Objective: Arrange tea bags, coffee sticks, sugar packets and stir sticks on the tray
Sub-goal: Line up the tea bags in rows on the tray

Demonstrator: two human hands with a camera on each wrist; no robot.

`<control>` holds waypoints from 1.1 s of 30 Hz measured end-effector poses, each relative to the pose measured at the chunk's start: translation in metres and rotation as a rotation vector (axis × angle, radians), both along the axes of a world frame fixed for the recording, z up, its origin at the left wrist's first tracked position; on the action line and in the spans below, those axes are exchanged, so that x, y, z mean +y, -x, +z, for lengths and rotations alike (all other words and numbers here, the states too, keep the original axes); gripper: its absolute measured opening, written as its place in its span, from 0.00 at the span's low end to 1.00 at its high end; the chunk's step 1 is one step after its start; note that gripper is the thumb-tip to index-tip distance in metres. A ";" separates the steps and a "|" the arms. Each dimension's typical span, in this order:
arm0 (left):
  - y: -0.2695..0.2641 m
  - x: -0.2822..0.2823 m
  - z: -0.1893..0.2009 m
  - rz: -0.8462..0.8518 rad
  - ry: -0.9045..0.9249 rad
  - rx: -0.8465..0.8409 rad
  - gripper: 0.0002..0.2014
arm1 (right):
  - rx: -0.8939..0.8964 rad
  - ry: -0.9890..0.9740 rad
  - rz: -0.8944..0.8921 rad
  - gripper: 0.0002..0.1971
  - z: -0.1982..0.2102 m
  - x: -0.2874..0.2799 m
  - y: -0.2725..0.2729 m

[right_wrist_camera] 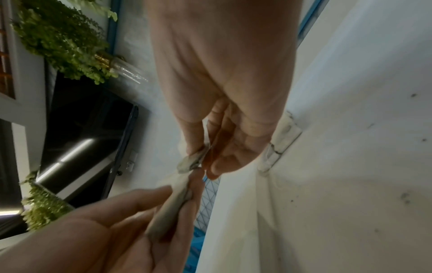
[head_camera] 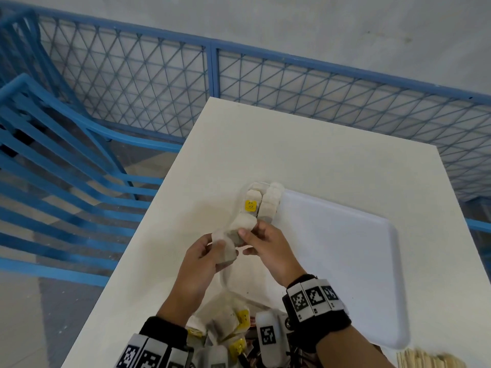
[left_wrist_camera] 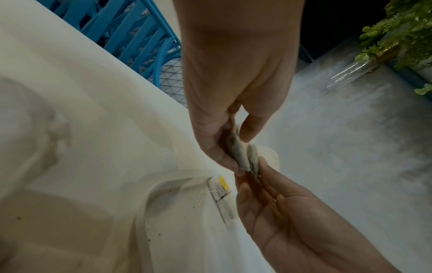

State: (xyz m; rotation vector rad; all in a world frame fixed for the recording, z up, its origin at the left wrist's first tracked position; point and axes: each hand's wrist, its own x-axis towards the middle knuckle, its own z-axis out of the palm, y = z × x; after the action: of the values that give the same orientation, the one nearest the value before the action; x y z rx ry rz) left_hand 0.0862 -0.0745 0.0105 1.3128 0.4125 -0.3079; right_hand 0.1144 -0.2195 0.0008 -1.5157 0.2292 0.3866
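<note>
Over the left part of the white tray [head_camera: 345, 261] my left hand [head_camera: 220, 254] grips a small stack of tea bags [head_camera: 228, 254] between thumb and fingers. My right hand [head_camera: 245, 241] pinches the top tea bag [head_camera: 243, 225] of that stack. The left wrist view shows the held tea bags [left_wrist_camera: 244, 155] edge-on between both hands. A row of tea bags [head_camera: 268, 203], one with a yellow tag [head_camera: 250, 205], lies in the tray's far left corner. In the right wrist view the row of tea bags [right_wrist_camera: 280, 140] sits against the tray's rim.
A loose pile of tea bags with yellow tags [head_camera: 228, 325] lies at the near table edge between my wrists. Wooden stir sticks [head_camera: 427, 359] show at the bottom right. The white table [head_camera: 305, 144] stands by a blue mesh fence [head_camera: 127, 83] and blue chairs [head_camera: 53, 166].
</note>
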 end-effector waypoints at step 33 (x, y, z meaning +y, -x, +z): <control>-0.083 -0.032 -0.045 -0.159 -0.639 -0.174 0.09 | 0.017 0.403 -0.276 0.13 -0.042 -0.041 -0.025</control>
State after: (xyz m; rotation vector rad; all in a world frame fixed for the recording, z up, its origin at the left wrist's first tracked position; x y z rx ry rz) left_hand 0.1690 -0.1061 -0.0347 1.9884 0.2644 -0.1955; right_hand 0.1390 -0.2600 -0.0408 -1.8455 0.5487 0.1350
